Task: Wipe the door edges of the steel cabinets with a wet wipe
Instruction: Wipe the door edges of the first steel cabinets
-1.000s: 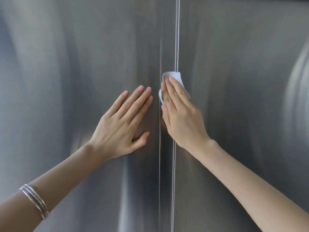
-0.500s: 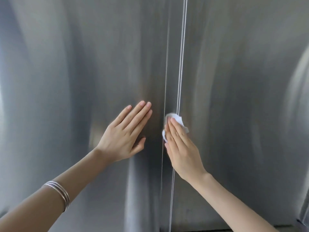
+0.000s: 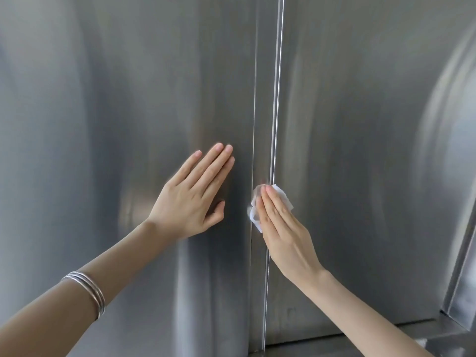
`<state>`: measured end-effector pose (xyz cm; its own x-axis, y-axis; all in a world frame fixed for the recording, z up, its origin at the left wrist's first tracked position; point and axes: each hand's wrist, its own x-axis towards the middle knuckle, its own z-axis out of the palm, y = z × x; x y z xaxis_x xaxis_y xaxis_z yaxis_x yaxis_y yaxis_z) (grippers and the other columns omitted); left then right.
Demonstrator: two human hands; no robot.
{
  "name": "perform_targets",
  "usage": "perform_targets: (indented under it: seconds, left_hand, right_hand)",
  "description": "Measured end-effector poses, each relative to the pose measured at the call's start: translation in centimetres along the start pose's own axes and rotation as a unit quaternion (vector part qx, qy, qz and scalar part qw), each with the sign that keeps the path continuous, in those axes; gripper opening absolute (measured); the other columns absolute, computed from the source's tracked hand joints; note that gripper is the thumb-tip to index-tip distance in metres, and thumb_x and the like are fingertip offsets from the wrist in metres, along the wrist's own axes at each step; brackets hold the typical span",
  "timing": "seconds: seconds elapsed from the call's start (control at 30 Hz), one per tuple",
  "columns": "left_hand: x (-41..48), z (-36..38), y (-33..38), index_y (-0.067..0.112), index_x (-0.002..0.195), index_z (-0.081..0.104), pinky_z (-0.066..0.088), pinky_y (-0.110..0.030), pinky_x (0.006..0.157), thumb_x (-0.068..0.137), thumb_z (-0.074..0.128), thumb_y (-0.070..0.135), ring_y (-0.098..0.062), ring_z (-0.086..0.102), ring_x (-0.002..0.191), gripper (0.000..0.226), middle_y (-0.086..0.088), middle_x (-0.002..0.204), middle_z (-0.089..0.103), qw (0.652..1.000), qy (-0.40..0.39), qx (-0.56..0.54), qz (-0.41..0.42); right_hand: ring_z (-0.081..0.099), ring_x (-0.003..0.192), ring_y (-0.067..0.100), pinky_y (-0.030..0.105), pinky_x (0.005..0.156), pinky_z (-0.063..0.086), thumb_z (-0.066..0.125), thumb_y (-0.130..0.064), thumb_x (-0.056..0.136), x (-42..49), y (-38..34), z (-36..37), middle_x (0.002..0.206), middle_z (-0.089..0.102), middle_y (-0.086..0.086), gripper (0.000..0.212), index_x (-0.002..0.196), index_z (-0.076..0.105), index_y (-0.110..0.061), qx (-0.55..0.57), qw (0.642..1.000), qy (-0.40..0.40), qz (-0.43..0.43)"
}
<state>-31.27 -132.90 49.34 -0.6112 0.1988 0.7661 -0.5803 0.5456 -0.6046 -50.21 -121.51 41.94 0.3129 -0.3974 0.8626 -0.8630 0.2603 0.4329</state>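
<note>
Two brushed steel cabinet doors fill the view, the left door (image 3: pixel 116 124) and the right door (image 3: pixel 360 124). They meet at a vertical seam (image 3: pixel 277 99) with bright edges. My right hand (image 3: pixel 283 230) presses a white wet wipe (image 3: pixel 283 195) flat against the seam, fingers pointing up and laid over the wipe, so only its top and left corners show. My left hand (image 3: pixel 195 197) lies flat on the left door, fingers together, holding nothing. A silver bangle sits on my left forearm.
At the lower right the doors' bottom edge (image 3: pixel 386 327) shows above a steel ledge (image 3: pixel 438 336). A slanted steel frame (image 3: pixel 463 279) runs along the right edge of the view.
My right hand has slid the wipe down the seam. My left hand has also moved lower on the left door. The view has tilted down, showing the doors' bottom edge.
</note>
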Motion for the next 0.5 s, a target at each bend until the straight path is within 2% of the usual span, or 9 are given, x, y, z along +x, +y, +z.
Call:
perform_targets:
  seconds: [0.13, 0.23, 0.3, 0.37, 0.5]
  left_hand:
    - [0.0, 0.0, 0.0, 0.0, 0.15, 0.029, 0.019, -0.044, 0.121, 0.09, 0.039, 0.033, -0.026, 0.019, 0.148, 0.069, -0.014, 0.159, 0.023, 1.0, -0.004, 0.002, 0.002]
    - [0.0, 0.0, 0.1, 0.0, 0.15, 0.029, 0.017, -0.044, 0.121, 0.09, 0.037, 0.033, -0.026, 0.018, 0.149, 0.068, -0.014, 0.159, 0.023, 1.0, -0.003, 0.002, 0.0]
    - [0.0, -0.1, 0.1, 0.0, 0.149, 0.029, 0.017, -0.044, 0.121, 0.089, 0.04, 0.032, -0.027, 0.019, 0.148, 0.069, -0.014, 0.159, 0.023, 1.0, 0.002, 0.004, -0.001]
    - [0.1, -0.2, 0.2, -0.001, 0.149, 0.03, 0.017, -0.044, 0.121, 0.088, 0.043, 0.03, -0.027, 0.019, 0.148, 0.07, -0.015, 0.158, 0.024, 1.0, 0.003, 0.001, -0.001]
    - [0.0, -0.4, 0.2, -0.001, 0.149, 0.029, 0.016, -0.043, 0.122, 0.087, 0.043, 0.03, -0.027, 0.019, 0.148, 0.071, -0.015, 0.158, 0.024, 1.0, -0.01, 0.003, -0.007]
  right_hand:
    - [0.038, 0.133, 0.03, 0.038, 0.105, 0.041, 0.039, 0.003, 0.097, 0.8, -0.1, 0.2, 0.139, 0.045, 0.019, 0.038, 0.134, 0.041, 0.006, 0.016, 1.0, 0.023, 0.006]
    - [0.035, 0.135, 0.029, 0.036, 0.108, 0.037, 0.046, -0.001, 0.096, 2.0, -0.3, 0.3, 0.142, 0.042, 0.019, 0.041, 0.135, 0.04, 0.005, 0.019, 0.999, 0.021, 0.036]
    - [0.033, 0.136, 0.029, 0.036, 0.111, 0.034, 0.042, 0.001, 0.096, 1.5, -1.1, 0.5, 0.143, 0.04, 0.019, 0.04, 0.136, 0.038, 0.006, 0.024, 0.998, 0.023, 0.056]
    - [0.034, 0.136, 0.029, 0.036, 0.11, 0.034, 0.036, 0.004, 0.097, -0.5, -2.4, 0.7, 0.143, 0.04, 0.02, 0.039, 0.135, 0.039, 0.007, 0.033, 0.997, 0.017, 0.069]
    - [0.04, 0.132, 0.03, 0.036, 0.105, 0.041, 0.037, 0.006, 0.095, -5.9, -5.0, 1.0, 0.139, 0.045, 0.019, 0.036, 0.128, 0.051, 0.006, 0.052, 0.997, -0.025, 0.047]
